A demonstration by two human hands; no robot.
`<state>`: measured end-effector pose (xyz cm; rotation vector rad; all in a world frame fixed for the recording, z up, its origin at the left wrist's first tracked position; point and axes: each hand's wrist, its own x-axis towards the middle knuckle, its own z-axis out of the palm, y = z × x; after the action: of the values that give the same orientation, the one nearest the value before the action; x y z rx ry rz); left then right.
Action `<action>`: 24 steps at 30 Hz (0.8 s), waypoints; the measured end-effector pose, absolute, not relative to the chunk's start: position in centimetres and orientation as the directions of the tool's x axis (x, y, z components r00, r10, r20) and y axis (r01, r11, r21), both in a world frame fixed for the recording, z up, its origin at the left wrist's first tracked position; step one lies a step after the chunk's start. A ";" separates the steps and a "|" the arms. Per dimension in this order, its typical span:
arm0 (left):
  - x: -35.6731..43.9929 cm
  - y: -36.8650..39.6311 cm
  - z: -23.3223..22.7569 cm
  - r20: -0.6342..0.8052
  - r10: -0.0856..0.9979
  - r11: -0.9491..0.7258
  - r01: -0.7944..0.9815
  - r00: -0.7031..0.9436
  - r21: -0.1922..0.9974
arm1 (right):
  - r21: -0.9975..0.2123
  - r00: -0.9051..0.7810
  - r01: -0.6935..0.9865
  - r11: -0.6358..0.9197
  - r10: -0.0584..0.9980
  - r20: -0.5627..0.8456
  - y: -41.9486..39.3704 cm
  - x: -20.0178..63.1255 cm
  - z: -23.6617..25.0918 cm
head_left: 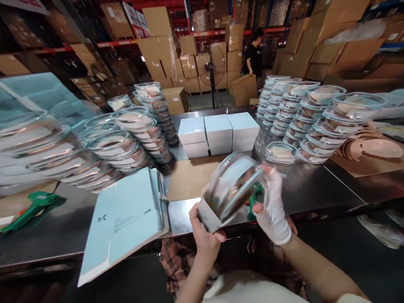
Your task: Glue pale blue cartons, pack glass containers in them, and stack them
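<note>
Together, both hands [205, 235] [273, 206] hold a glass bowl [232, 185].

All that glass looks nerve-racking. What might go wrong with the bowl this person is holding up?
The glass bowl is tilted on edge above the table's front edge, held only by the left hand and the gloved right hand; a slip might drop it to the floor. The leaning stacks of glass bowls nearby could topple if bumped. The flat cartons overhang the table and may slide off.
</note>
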<state>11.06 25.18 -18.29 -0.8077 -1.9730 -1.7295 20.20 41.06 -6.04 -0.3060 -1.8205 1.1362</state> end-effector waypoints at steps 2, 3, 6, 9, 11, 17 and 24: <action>10.8 24.4 -19.4 0.477 0.213 0.034 0.494 -0.853 0.869 | -0.724 -0.516 -0.168 0.669 0.566 0.643 42.0 21.3 -9.2; 10.6 24.0 -20.1 0.426 0.243 0.025 0.445 -0.871 0.895 | -0.705 -0.515 -0.155 0.692 0.552 0.656 42.5 21.6 -10.6; 9.7 22.8 -21.8 0.430 0.228 0.023 0.447 -0.873 0.894 | -0.763 -0.636 -0.187 0.619 0.516 0.574 43.8 21.4 -13.9; 9.0 21.7 -22.5 0.630 0.149 -0.002 0.637 -0.762 0.771 | -0.800 -0.736 -0.277 0.532 0.418 0.533 43.9 20.0 -14.9; 8.7 21.3 -22.2 0.710 0.167 -0.061 0.712 -0.684 0.700 | -0.790 -0.778 -0.359 0.498 0.308 0.548 43.1 18.9 -14.5; 9.1 22.0 -20.7 0.549 0.074 -0.064 0.546 -0.832 0.836 | -0.946 -0.708 -0.275 0.171 0.630 0.319 38.7 16.6 -13.1; 7.7 20.8 -20.4 0.690 0.158 0.042 0.703 -0.706 0.710 | -0.959 -0.684 -0.001 0.284 0.699 0.208 41.9 19.1 -12.9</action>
<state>7.74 20.78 -20.37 -0.8662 -1.8997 -1.7055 19.06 41.86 -12.89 -0.6250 -1.9332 1.4443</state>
